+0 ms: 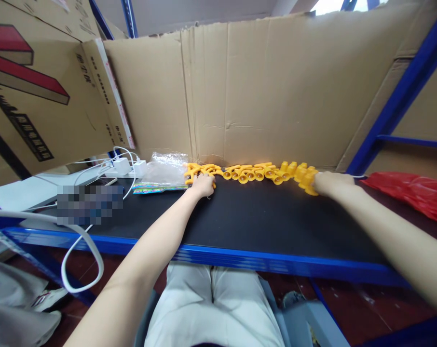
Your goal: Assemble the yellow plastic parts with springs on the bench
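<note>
A row of small yellow plastic pieces lies along the back of the black table. Toward the left end is a heap of yellow pipe-shaped pieces (204, 168), with my left hand (203, 185) resting on its front edge, fingers curled down over the pieces. Several yellow pieces with round cup ends (251, 175) lie side by side in the middle, their open ends facing me. At the right end, yellow cup-shaped pieces (302, 174) are bunched together. My right hand (329, 183) is closed against these, its fingertips partly hidden.
Clear plastic bags (166, 168) lie on colourful printed sheets (160, 188) left of the heap. Chargers (121, 166) and white cables crowd the left end. A red plastic bag (410, 195) lies at right. Cardboard (276, 91) walls the back; a blue rail (240, 258) edges the front.
</note>
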### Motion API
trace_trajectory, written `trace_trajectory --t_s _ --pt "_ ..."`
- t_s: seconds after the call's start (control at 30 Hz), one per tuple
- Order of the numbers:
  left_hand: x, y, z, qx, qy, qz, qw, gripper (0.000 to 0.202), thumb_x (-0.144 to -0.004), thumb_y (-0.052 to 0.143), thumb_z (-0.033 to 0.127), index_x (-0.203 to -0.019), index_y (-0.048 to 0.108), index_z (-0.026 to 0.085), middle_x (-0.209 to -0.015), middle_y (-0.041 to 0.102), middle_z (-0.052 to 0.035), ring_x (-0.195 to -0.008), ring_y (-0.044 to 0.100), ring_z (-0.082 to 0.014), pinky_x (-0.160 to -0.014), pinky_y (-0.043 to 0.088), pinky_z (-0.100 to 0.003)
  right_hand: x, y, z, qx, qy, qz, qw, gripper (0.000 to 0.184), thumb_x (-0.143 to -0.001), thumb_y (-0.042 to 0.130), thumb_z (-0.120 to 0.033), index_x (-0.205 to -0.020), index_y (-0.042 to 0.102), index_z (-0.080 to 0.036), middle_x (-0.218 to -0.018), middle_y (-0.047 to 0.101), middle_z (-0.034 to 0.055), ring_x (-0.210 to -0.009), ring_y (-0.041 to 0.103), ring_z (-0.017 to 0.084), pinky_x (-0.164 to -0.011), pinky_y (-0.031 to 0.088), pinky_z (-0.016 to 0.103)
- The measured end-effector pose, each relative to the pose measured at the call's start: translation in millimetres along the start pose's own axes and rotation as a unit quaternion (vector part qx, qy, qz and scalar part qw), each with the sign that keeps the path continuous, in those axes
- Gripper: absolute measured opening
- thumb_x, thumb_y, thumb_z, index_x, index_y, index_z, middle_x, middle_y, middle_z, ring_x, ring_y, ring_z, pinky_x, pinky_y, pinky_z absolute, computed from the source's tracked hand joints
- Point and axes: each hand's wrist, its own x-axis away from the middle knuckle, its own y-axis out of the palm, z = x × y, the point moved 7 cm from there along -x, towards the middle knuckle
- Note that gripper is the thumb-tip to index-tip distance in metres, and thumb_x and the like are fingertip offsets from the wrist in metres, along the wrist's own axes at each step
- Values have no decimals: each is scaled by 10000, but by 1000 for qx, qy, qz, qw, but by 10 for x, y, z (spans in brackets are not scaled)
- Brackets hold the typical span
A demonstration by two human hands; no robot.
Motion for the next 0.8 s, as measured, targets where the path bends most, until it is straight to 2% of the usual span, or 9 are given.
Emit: trace_trajectory --t_s 0.17,0.33,0.43,0.57,0.7,0.8 --pt "0 42 -10 -20 1 -20 1000 356 -751 492 115 -1059 643 211 -1186 599 -130 -1155 493 -306 -1032 259 -562 -3 77 -3 -9 -48 18 999 339 -874 462 -192 -1145 605 -47 -1129 578 250 -1024 609 311 -781 465 353" --pt "-7 36 -27 -21 8 5 1000 373 -756 476 111 -1084 627 207 -1186 608 -121 -1138 508 -289 -1011 306 -532 -45 69 -18 5 -81 55 995 303 -881 436 -179 -1110 591 -57 -1126 574 234 -1000 607 307 -718 433 352" --pt "-4 13 -20 -19 18 23 999 371 -757 489 120 -1096 624 191 -1198 605 -131 -1143 506 -294 -996 334 -510 -55 63 -68 -3 -98 59 993 273 -885 471 -251 -1066 585 -81 -1078 609 224 -962 614 280 -701 407 343" --pt "-8 -34 -3 -21 37 30 999 377 -781 470 147 -1128 616 171 -1242 584 -129 -1173 501 -294 -982 367 -473 -26 27 -168 -19 -112 60 992 302 -899 435 -311 -1077 547 -95 -1046 622 211 -927 611 272 -686 391 331" --pt "-29 -121 9 -8 64 22 998 293 -770 481 138 -979 681 185 -1123 655 -77 -1097 561 -247 -952 410 -380 -1 -19 -319 -66 -138 64 986 297 -864 458 -328 -1014 555 -91 -997 623 193 -894 604 283 -698 401 330" --pt "-66 -186 -59 -4 50 -16 999 250 -744 513 144 -905 701 178 -1011 690 -66 -944 618 -222 -841 460 -321 -21 -44 -432 -112 -159 78 978 285 -833 493 -355 -967 562 -113 -923 636 174 -831 609 286 -694 412 344"
